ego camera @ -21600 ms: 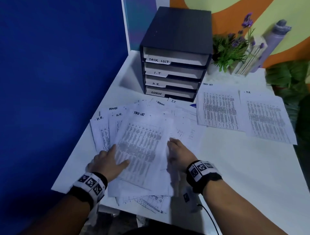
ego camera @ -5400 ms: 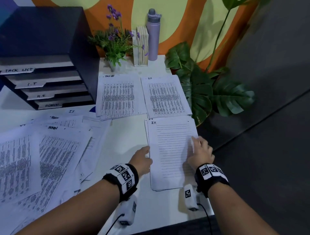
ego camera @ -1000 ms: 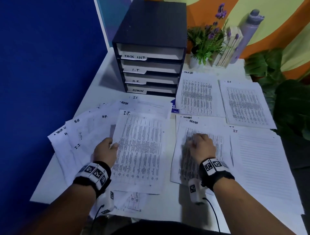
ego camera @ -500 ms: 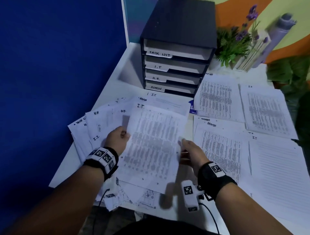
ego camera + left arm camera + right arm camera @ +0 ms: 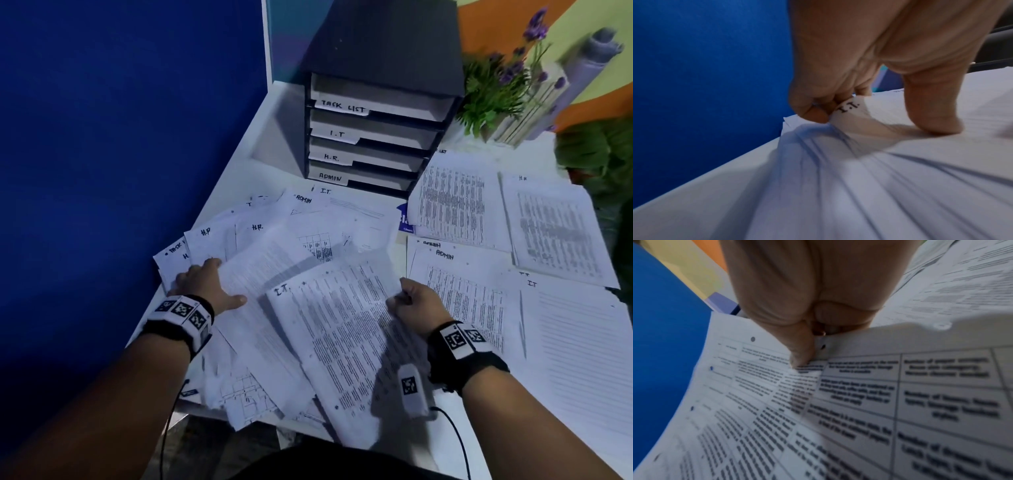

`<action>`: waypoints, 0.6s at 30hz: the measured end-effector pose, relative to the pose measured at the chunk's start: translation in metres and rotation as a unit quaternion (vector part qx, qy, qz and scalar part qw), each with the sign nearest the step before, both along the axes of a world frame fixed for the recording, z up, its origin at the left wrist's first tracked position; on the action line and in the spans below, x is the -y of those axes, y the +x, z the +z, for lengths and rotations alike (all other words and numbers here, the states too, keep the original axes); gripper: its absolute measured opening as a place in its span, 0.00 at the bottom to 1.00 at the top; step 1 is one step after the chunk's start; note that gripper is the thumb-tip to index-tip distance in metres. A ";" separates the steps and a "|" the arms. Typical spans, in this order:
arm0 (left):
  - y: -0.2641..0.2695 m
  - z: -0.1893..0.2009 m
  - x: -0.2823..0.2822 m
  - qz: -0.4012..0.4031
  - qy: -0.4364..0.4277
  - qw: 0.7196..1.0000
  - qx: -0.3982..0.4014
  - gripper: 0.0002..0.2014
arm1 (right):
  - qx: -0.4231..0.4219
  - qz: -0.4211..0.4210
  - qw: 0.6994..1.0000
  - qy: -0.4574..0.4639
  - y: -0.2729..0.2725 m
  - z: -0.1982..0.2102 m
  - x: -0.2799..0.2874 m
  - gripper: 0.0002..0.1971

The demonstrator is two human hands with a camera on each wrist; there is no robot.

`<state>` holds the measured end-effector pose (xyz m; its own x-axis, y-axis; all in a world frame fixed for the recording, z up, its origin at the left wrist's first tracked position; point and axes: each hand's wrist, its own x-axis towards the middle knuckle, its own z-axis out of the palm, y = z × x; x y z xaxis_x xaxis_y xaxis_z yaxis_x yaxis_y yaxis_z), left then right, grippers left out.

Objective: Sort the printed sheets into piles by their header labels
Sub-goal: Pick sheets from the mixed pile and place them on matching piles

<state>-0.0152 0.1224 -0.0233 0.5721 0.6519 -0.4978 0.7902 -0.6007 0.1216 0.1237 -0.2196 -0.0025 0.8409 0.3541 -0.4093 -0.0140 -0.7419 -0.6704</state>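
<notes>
My right hand (image 5: 400,298) pinches the right edge of a printed sheet headed I.T. (image 5: 342,335), held tilted just above the table; in the right wrist view the thumb (image 5: 803,360) lies on top of the sheet (image 5: 859,402). My left hand (image 5: 212,284) rests on the loose fanned pile (image 5: 274,246). In the left wrist view its fingers (image 5: 813,112) curl against the lifted corner of another I.T. sheet (image 5: 849,106) and the thumb presses the paper. To the right lie sorted piles: task list (image 5: 455,202), H.R. (image 5: 555,226), ADMIN (image 5: 459,294), I.T. (image 5: 582,349).
A black drawer organiser (image 5: 376,102) labelled TASK LIST, I.T., H.R., ADMIN stands at the back. A potted plant (image 5: 496,89) and a grey bottle (image 5: 592,58) are behind the piles. A blue partition (image 5: 120,171) bounds the left; loose sheets overhang the table's front edge (image 5: 260,418).
Half a second ago both hands held the I.T. sheet up. The left hand has let go and dropped onto the loose pile; the right hand has drawn the sheet rightward and lower.
</notes>
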 end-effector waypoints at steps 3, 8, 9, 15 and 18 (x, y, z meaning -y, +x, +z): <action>-0.006 -0.002 -0.002 -0.003 -0.022 0.998 0.060 0.26 | 0.003 0.048 0.999 0.007 -0.004 0.008 -0.018 0.11; -0.005 0.016 0.014 0.041 -0.186 0.932 0.310 0.09 | -0.003 0.008 0.995 0.097 -0.007 0.005 -0.037 0.04; -0.002 0.024 0.019 0.046 -0.227 0.912 0.338 0.08 | -0.014 -0.008 0.992 0.122 -0.006 0.003 -0.039 0.06; 0.018 0.044 0.043 0.230 -0.389 0.764 0.461 0.07 | -0.076 -0.094 0.980 0.161 0.001 -0.007 -0.039 0.07; 0.016 0.026 0.056 0.324 -0.475 0.706 0.412 0.17 | -0.069 -0.138 0.975 0.161 0.003 -0.013 -0.031 0.07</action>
